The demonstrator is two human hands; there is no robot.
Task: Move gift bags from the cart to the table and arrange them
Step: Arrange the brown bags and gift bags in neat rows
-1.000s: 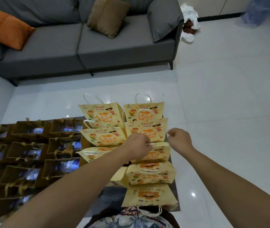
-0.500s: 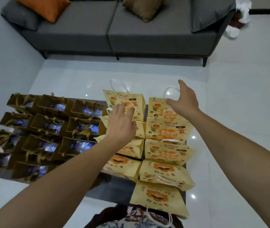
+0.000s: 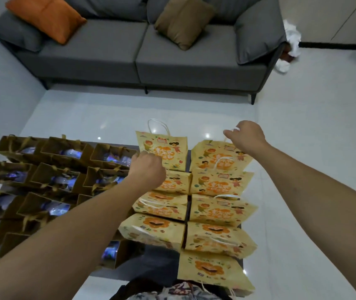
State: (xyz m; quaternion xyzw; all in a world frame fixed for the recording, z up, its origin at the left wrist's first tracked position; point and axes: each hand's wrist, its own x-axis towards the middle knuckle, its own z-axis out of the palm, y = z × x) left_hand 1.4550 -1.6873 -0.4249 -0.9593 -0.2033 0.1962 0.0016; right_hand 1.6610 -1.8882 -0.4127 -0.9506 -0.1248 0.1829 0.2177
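We see two bare arms reaching out over a dark counter. It is full of gift bags.

The yellow bags with orange cartoon pictures stand in two rows on the right part of the counter, packed close and touching. The far left yellow bag stands upright with its white handle sticking up. The far right yellow bag leans a little.

The right hand is at the top of that far right bag. Its grip is curled, and a bit of white handle shows at the fingers, so it seems to pinch the handle.

The left hand is a closed fist near the second yellow bag in the left row. We cannot tell if its grip holds anything.

The brown bags with gold ribbons fill the left part of the counter, with shiny blue things inside.

Behind, a grey sofa stands on the white floor. It has an orange pillow and a tan pillow.
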